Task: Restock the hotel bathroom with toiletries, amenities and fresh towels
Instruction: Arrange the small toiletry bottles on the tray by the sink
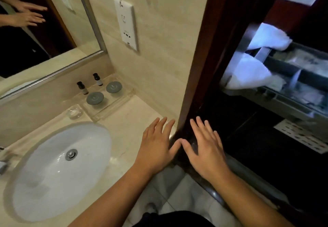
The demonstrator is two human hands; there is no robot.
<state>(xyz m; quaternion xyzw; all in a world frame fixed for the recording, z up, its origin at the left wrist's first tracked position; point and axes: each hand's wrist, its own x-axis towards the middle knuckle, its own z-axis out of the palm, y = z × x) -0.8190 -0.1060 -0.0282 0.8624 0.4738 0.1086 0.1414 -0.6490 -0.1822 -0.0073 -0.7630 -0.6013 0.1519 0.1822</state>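
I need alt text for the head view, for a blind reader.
The left hand and right hand are held open and empty beside a white sink. A clear tray holds grey discs, small bottles behind; white towels lie beyond the door frame.

- I see a beige marble vanity counter [134,120], with a white oval basin [53,173] sunk into it.
- A clear acrylic tray [113,108] sits in the counter's back right corner.
- On the tray stand a small dark-capped bottle [82,88] and a second bottle [97,79], with two round grey discs [95,98] [114,86] in front of them.
- A small clear glass dish [75,111] rests just left of the tray.
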